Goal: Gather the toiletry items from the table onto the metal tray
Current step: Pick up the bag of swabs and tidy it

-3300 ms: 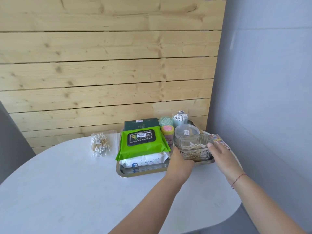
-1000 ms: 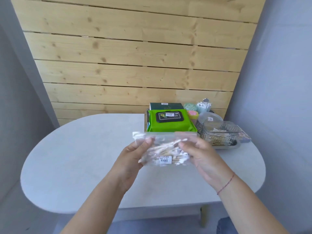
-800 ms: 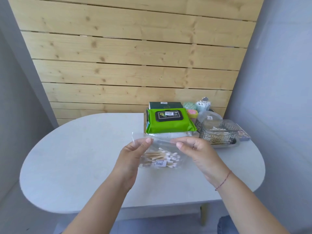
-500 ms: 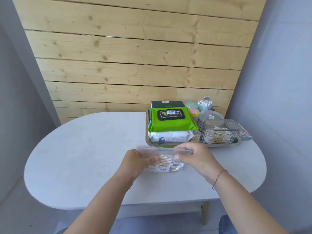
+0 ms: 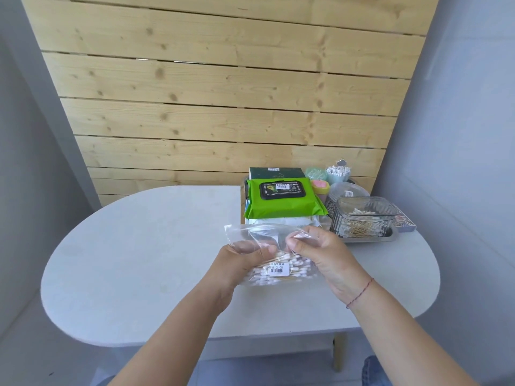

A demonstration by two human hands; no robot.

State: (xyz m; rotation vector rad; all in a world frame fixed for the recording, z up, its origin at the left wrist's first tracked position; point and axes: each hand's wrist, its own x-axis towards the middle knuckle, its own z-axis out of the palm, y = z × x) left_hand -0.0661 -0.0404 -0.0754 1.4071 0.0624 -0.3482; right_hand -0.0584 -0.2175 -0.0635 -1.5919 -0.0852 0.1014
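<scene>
Both hands pinch a clear bag of cotton swabs above the bench.

Left hand [image 5: 242, 261] grips the bag of cotton swabs [image 5: 274, 257] at its left side, thumb on the plastic above the swabs; right hand [image 5: 324, 253] pinches the upper part with fingertips pressed together. The bag shows a white price label facing the camera. Behind it, at the far right of the bench [image 5: 145, 246], the metal tray [image 5: 388, 238] carries a green wipes pack [image 5: 284, 200] stacked on a white pack, a dark green box [image 5: 276, 171], a clear swab container [image 5: 363, 217] and small round tubs.
</scene>
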